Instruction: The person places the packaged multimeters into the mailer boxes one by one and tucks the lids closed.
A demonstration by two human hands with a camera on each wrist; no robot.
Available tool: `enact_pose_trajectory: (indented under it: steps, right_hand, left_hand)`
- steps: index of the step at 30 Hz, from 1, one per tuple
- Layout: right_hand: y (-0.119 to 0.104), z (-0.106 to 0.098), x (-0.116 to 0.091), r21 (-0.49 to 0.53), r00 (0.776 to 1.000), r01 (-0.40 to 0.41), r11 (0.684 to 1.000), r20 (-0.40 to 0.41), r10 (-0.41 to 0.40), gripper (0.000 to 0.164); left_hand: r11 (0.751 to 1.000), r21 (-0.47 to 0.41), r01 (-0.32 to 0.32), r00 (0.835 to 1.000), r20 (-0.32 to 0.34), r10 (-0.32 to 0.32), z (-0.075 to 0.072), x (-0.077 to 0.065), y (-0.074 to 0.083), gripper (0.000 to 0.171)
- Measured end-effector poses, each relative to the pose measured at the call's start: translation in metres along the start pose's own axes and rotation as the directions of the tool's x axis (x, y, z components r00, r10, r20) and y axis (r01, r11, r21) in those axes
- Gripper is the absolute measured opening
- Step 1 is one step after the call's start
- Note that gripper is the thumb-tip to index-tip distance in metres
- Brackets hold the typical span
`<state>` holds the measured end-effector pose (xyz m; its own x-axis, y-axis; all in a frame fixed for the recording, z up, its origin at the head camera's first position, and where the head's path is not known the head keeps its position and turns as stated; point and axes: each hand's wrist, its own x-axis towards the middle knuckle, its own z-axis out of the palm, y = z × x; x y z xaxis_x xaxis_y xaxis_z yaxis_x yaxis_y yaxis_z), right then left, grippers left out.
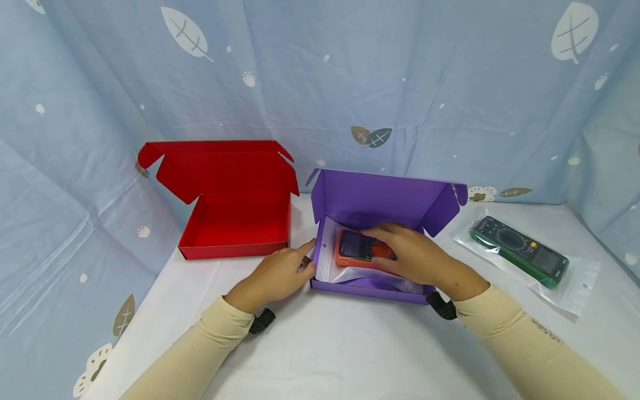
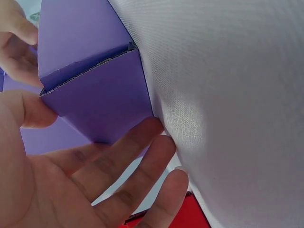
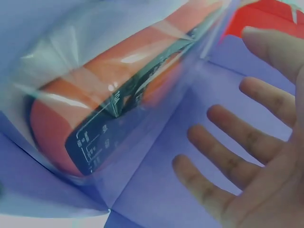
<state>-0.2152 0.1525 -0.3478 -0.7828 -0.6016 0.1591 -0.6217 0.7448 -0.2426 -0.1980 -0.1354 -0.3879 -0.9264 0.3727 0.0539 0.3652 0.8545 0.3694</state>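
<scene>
An open purple mailer box (image 1: pixel 370 293) stands in the middle of the table with its lid raised. Inside it lies an orange multimeter (image 1: pixel 352 245) in a clear plastic bag (image 1: pixel 327 261). My right hand (image 1: pixel 417 255) is over the multimeter's right part in the head view; the right wrist view shows its fingers (image 3: pixel 232 123) spread beside the bagged meter, holding nothing. My left hand (image 1: pixel 280 275) is at the purple box's left wall, its fingers extended along the outside and the thumb (image 2: pixel 40 111) by the top edge.
An open red mailer box (image 1: pixel 235 250) stands to the left, close to the purple one. On the right side of the table lies a green multimeter (image 1: pixel 520 250) in its own clear bag. A blue leaf-print curtain (image 1: pixel 320 83) hangs behind.
</scene>
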Motion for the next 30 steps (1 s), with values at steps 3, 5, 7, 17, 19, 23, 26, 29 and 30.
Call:
enact_pose_trajectory:
  steps: [3,5,7,17,19,23,26,29,30]
  right_hand:
    - [-0.002,-0.002,-0.009,0.024,0.997,-0.034,0.999,-0.067,0.036,0.05]
    - [-0.003,-0.003,-0.015,0.047,0.992,-0.049,0.998,-0.115,0.054,0.047]
    - [-0.003,-0.003,-0.022,0.071,0.983,-0.062,0.996,-0.169,0.073,0.043]
    - [0.005,-0.006,-0.047,0.146,0.888,-0.004,0.989,-0.454,0.07,0.027]
    - [0.006,-0.007,-0.049,0.155,0.873,0.001,0.988,-0.482,0.075,0.025]
    - [0.011,-0.01,-0.054,0.154,0.841,-0.026,0.988,-0.53,0.105,0.015]
    - [0.019,-0.013,-0.057,0.167,0.798,-0.078,0.983,-0.58,0.162,0.005]
    - [0.029,-0.016,-0.06,0.218,0.74,-0.158,0.963,-0.62,0.261,0.013]
    - [0.033,-0.017,-0.06,0.24,0.719,-0.188,0.952,-0.626,0.3,0.016]
  left_hand:
    - [1.0,0.003,0.001,1.0,-0.004,-0.001,0.0,0.0,0.001,0.057]
    - [1.0,0.003,0.002,1.0,-0.005,-0.002,0.0,0.001,0.001,0.057]
    - [1.0,0.006,0.003,1.0,-0.007,-0.003,0.0,0.001,0.001,0.056]
    - [1.0,-0.014,0.0,1.0,-0.007,0.0,0.001,0.0,0.001,0.056]
    - [1.0,-0.016,0.004,1.0,-0.003,-0.004,0.002,0.0,0.001,0.056]
    - [1.0,-0.013,0.008,1.0,-0.006,-0.008,0.002,-0.001,-0.001,0.056]
    - [1.0,-0.011,0.009,1.0,-0.009,-0.009,0.003,0.0,-0.001,0.056]
    - [1.0,-0.008,0.015,1.0,-0.008,-0.015,0.003,0.0,-0.001,0.056]
    - [1.0,-0.005,0.016,1.0,-0.008,-0.016,0.002,0.0,-0.001,0.056]
